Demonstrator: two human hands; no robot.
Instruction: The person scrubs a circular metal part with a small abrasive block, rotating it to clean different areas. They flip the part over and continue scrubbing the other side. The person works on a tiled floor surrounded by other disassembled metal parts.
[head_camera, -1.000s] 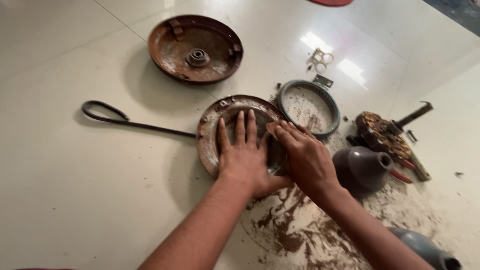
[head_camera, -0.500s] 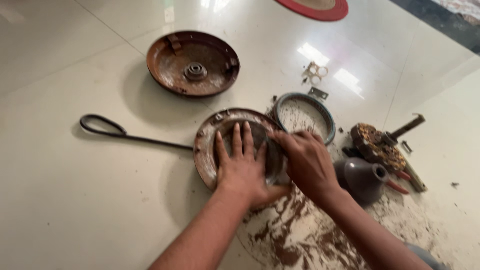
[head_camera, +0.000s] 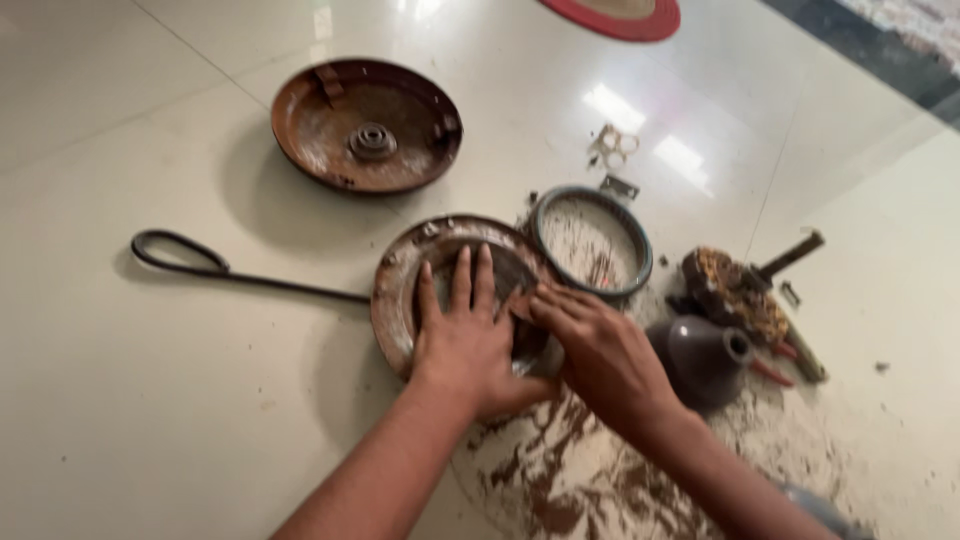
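Head view, two hands (head_camera: 530, 345), one rusty disc (head_camera: 400, 290)

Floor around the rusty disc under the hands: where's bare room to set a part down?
Bare tile left of the left hand, below the black cord; also the far-left floor beside the rusty dish. Crowded right of the right hand: grey ring, grey cone, dirt.
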